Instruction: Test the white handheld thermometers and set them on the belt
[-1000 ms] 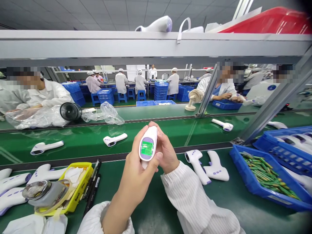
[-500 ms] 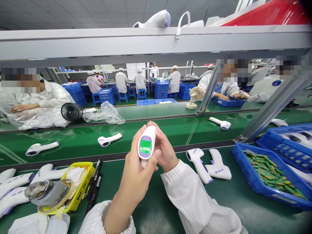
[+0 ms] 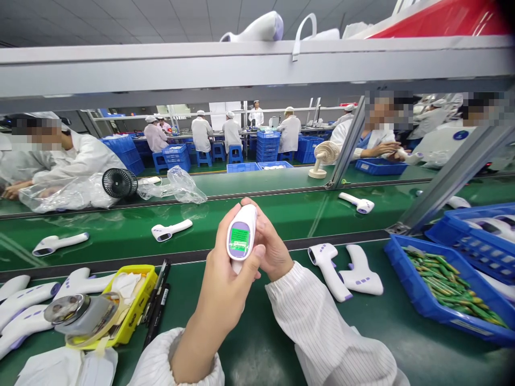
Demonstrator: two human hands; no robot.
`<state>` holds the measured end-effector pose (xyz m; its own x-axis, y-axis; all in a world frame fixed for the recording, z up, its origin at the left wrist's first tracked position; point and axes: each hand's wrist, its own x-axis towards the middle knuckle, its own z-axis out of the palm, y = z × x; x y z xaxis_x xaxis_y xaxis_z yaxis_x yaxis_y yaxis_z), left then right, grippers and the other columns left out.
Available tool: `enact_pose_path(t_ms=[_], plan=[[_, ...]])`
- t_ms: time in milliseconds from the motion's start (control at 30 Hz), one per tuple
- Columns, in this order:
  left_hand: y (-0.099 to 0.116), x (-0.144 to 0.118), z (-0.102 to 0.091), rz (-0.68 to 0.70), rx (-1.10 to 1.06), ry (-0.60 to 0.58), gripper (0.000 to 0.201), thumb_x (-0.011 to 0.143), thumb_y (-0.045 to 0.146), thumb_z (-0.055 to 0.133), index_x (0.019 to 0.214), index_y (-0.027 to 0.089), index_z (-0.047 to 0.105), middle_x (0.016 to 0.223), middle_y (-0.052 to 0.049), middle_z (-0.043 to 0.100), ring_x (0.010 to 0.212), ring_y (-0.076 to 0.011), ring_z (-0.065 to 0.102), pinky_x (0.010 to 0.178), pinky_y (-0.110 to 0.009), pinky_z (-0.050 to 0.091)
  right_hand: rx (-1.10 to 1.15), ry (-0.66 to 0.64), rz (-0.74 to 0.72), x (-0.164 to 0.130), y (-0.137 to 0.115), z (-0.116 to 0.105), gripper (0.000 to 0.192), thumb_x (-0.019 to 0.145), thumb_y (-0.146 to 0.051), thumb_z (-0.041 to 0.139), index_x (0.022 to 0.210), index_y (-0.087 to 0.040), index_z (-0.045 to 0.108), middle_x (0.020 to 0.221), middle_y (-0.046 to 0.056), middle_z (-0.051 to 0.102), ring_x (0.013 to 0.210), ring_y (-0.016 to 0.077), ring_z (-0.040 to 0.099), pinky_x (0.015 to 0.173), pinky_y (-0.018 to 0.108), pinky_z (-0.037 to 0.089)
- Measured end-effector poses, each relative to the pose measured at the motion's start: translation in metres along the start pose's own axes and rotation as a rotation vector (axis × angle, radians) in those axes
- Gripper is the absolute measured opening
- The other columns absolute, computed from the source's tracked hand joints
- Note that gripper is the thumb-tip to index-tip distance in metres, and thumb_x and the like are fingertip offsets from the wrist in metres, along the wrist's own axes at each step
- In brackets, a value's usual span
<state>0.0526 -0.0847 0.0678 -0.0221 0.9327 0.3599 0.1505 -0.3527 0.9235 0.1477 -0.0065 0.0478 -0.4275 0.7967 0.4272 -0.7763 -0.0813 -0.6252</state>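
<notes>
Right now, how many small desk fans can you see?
2. A black fan stands at the belt's far side on the left; a beige fan stands further right, beside the slanted post. Others may be hidden.

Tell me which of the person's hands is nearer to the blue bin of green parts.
Right. The right hand, behind the thermometer, sits on the side toward the blue bin; the left hand grips the thermometer farther away.

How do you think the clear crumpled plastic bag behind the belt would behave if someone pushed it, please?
The clear crumpled plastic bag would probably be floppy, since it lies in loose folds. It looks thin and see-through, so likely very light, sliding or crumpling rather than rolling. The small black fan beside it might well blow it about.
</notes>
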Motion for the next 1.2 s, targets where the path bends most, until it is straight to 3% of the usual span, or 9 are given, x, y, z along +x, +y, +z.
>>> enact_pose_path(t_ms=[233, 433, 733, 900, 1200], plan=[[0.0005, 0.0007, -0.0007, -0.023, -0.019, -0.006, 0.056, 0.091, 0.042, 0.058, 0.143, 0.039, 0.036, 0.106, 0.0, 0.066, 0.057, -0.0097, 0.059, 0.052, -0.023, 0.055, 0.012, -0.016, -0.007, 0.0023, 0.0031, -0.005, 0.037, 0.077, -0.033, 0.073, 0.109, -0.025, 0.054, 0.077, -0.004, 0.058, 0.056, 0.0084, 0.054, 0.044, 0.015, 0.043], [0.0018, 0.0002, -0.001, -0.044, -0.027, -0.006, 0.058, 0.091, 0.044, 0.058, 0.144, 0.035, 0.035, 0.099, 0.0, 0.067, 0.056, -0.0102, 0.059, 0.053, -0.024, 0.055, -0.034, -0.09, -0.014, 0.0011, 0.0037, -0.0079, 0.049, 0.074, -0.034, 0.076, 0.115, -0.027, 0.05, 0.077, -0.004, 0.059, 0.057, 0.0097, 0.056, 0.047, 0.017, 0.046], [0.0035, 0.0005, -0.0009, -0.027, 0.013, 0.028, 0.059, 0.091, 0.045, 0.058, 0.144, 0.031, 0.038, 0.089, -0.001, 0.069, 0.052, -0.0123, 0.059, 0.052, -0.025, 0.055, -0.05, -0.074, 0.003, 0.0008, 0.0024, -0.0062, 0.049, 0.073, -0.035, 0.076, 0.114, -0.027, 0.05, 0.077, -0.004, 0.059, 0.058, 0.0105, 0.056, 0.048, 0.018, 0.045], [0.0026, 0.0016, -0.0024, -0.04, 0.035, 0.025, 0.058, 0.091, 0.042, 0.057, 0.145, 0.033, 0.036, 0.082, 0.001, 0.068, 0.052, -0.0131, 0.06, 0.05, -0.024, 0.053, 0.009, -0.005, 0.045, 0.0035, 0.0031, -0.0053, 0.039, 0.076, -0.037, 0.07, 0.11, -0.026, 0.055, 0.078, -0.004, 0.06, 0.059, 0.0112, 0.056, 0.048, 0.019, 0.045], [0.0013, 0.0029, -0.0019, -0.037, 0.016, 0.022, 0.058, 0.091, 0.04, 0.058, 0.144, 0.033, 0.038, 0.101, -0.002, 0.068, 0.053, -0.0117, 0.06, 0.05, -0.024, 0.054, -0.044, 0.074, 0.054, 0.005, 0.0049, -0.0028, 0.033, 0.076, -0.037, 0.065, 0.106, -0.027, 0.053, 0.073, -0.005, 0.058, 0.053, 0.0109, 0.051, 0.045, 0.021, 0.04]])
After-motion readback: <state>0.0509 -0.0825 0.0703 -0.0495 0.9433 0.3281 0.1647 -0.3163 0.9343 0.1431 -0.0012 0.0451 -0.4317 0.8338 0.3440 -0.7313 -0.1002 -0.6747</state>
